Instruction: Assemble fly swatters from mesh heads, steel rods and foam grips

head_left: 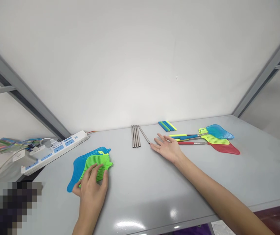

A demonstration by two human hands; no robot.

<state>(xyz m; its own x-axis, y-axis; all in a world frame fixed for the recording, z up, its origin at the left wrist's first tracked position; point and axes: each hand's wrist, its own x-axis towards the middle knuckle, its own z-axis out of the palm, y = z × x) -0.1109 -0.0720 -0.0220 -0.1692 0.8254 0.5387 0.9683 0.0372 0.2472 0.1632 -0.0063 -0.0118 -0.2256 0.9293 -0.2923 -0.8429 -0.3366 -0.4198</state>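
My left hand (92, 184) rests with spread fingers on a green fly swatter head (97, 163). It is the top one of a small pile, over a blue swatter head (78, 168) with a bit of yellow-green between them. My right hand (168, 150) is open, palm turned up and fingers stretched out, holding nothing. Its fingertips are at the near end of a slanted metal tube (144, 134); whether they touch it I cannot tell. Left of that tube, several more metal tubes (135, 137) lie side by side.
Several blue, green and yellow handle sleeves (167, 126) lie near the wall. At right are assembled swatters with blue (220, 131), yellow-green (218, 139) and red heads (224, 148). A white power strip (56, 150) with plugs and cables lies along the left edge.
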